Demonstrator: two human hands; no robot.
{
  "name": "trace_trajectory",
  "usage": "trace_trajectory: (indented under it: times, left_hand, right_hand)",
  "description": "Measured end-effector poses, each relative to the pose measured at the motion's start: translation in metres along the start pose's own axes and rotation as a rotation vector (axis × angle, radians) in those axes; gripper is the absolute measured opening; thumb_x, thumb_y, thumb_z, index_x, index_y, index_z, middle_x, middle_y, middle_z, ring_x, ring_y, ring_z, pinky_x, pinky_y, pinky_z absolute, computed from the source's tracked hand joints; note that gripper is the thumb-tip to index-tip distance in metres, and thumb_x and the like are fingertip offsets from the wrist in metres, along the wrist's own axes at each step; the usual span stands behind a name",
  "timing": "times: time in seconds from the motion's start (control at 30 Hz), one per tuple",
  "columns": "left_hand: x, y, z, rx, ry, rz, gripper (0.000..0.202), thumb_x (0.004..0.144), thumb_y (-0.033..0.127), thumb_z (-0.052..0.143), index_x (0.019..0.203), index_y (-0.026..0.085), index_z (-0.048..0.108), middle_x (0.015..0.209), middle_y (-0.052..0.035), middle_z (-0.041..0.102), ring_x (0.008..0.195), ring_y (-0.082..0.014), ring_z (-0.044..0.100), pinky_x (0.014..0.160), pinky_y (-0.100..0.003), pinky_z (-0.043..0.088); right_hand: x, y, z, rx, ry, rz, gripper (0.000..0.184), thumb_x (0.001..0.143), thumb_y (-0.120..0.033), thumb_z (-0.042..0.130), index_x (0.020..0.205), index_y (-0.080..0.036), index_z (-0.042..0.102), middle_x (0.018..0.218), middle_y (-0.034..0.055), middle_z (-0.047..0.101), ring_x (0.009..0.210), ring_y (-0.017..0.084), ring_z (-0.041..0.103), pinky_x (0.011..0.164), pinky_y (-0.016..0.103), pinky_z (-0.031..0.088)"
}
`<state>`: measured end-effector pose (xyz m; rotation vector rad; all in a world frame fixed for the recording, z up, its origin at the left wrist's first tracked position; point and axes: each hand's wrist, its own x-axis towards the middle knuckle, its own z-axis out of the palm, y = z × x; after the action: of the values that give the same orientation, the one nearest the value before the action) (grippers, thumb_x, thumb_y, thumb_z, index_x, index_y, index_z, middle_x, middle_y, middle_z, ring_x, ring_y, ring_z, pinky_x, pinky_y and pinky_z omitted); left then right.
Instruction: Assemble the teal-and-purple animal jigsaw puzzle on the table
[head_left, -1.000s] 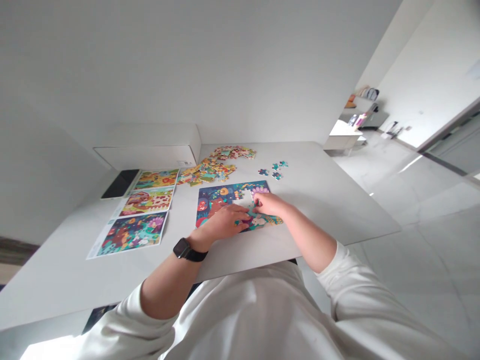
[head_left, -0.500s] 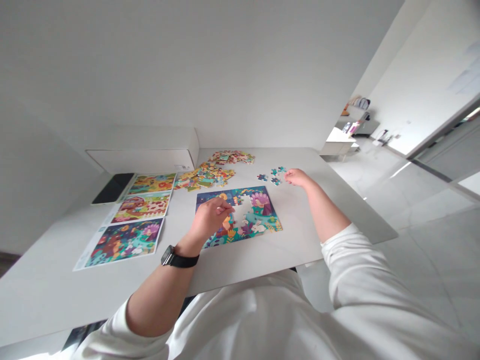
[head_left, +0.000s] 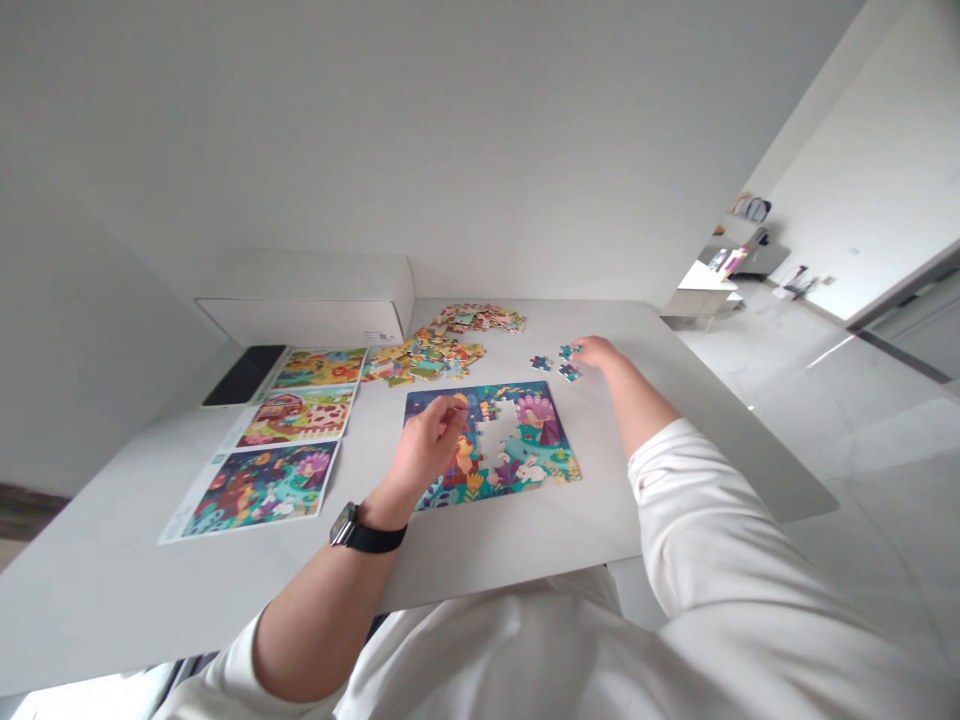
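A partly assembled jigsaw puzzle [head_left: 531,462] with a night-time animal scene lies in front of me, with a gap in its middle. My left hand [head_left: 429,442], wearing a black watch, is over the puzzle's left part. Its fingers are curled together, and whatever may be in them is hidden. At the far right, my right hand [head_left: 596,351] has its fingertips closed at a small teal puzzle piece [head_left: 577,348]. Beside it lie loose blue-teal pieces [head_left: 569,373], one a little apart to the left [head_left: 540,363].
Piles of yellow pieces [head_left: 427,358] and reddish pieces [head_left: 484,318] lie behind the puzzle. To the left are a sheet with three printed pictures [head_left: 259,487], a dark-screened device [head_left: 244,376] and a white box [head_left: 300,322]. The wall [head_left: 525,200] borders the table's back.
My right hand has moved left onto the loose pieces and its fingertips now reach one. My left hand stays over the puzzle, curled more. The view has shifted slightly.
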<state>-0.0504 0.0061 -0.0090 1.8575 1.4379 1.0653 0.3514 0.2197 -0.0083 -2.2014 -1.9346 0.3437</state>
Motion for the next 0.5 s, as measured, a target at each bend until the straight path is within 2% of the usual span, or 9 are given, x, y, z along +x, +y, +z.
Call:
trace_trajectory:
  times: [0.13,0.3,0.43,0.5]
  left_hand:
    - [-0.002,0.003,-0.001,-0.003,-0.007,0.005,0.029,0.101,0.044,0.056,0.118,0.025,0.068,0.088,-0.0023,0.079,0.082,-0.0217,0.079,0.073,-0.03,0.056]
    - [-0.002,0.004,-0.001,0.022,-0.006,0.024,0.03,0.101,0.044,0.056,0.121,0.025,0.069,0.087,-0.0018,0.078,0.082,-0.0217,0.079,0.074,-0.03,0.055]
    - [-0.001,0.0,0.0,0.009,-0.005,0.03,0.03,0.102,0.043,0.055,0.122,0.025,0.069,0.086,-0.0019,0.079,0.081,-0.0209,0.078,0.074,-0.029,0.056]
    - [0.0,-0.001,0.001,-0.017,0.0,0.02,0.03,0.103,0.043,0.053,0.122,0.025,0.069,0.085,-0.0018,0.079,0.079,-0.0201,0.077,0.073,-0.028,0.056]
  right_hand:
    - [0.006,0.0,-0.001,-0.018,-0.004,-0.004,0.03,0.073,-0.029,0.093,0.101,-0.024,0.086,0.108,0.0065,0.086,0.101,0.026,0.078,0.086,0.028,0.055]
    - [-0.005,0.004,0.004,0.019,0.079,-0.005,0.035,0.071,-0.027,0.093,0.101,-0.022,0.077,0.105,0.0057,0.082,0.093,0.022,0.074,0.083,0.03,0.055]
    - [-0.024,-0.001,0.008,0.275,0.251,-0.038,0.023,0.077,-0.028,0.086,0.089,-0.024,0.067,0.09,0.0005,0.077,0.086,0.019,0.07,0.084,0.029,0.054]
    - [-0.035,-0.008,0.005,0.459,0.267,-0.065,0.024,0.08,-0.034,0.084,0.086,-0.024,0.063,0.084,-0.0012,0.074,0.078,0.018,0.068,0.081,0.03,0.054]
